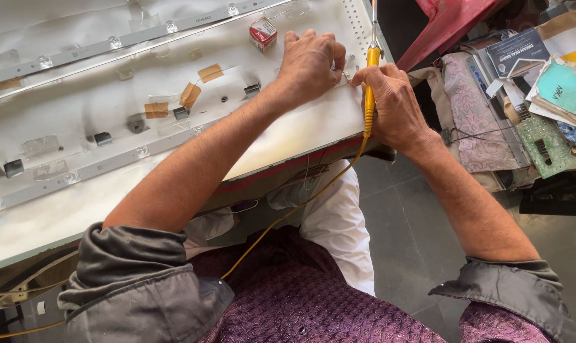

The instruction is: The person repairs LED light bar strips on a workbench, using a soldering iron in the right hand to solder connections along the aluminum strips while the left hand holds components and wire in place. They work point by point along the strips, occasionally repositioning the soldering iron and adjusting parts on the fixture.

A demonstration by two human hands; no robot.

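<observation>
Purple patterned cloth covers the lap nearest the camera. Beyond it, the right hand (396,105) is closed around a yellow-handled soldering iron (369,82), tip at the white backlight panel (174,108). The left hand (310,63) presses fingers curled onto the panel beside it. A slip could scorch those fingers or the reflective sheet.

Small box (262,33) on panel (110,108), behind hands; circuit board (545,143) apparently in clutter at right.
</observation>
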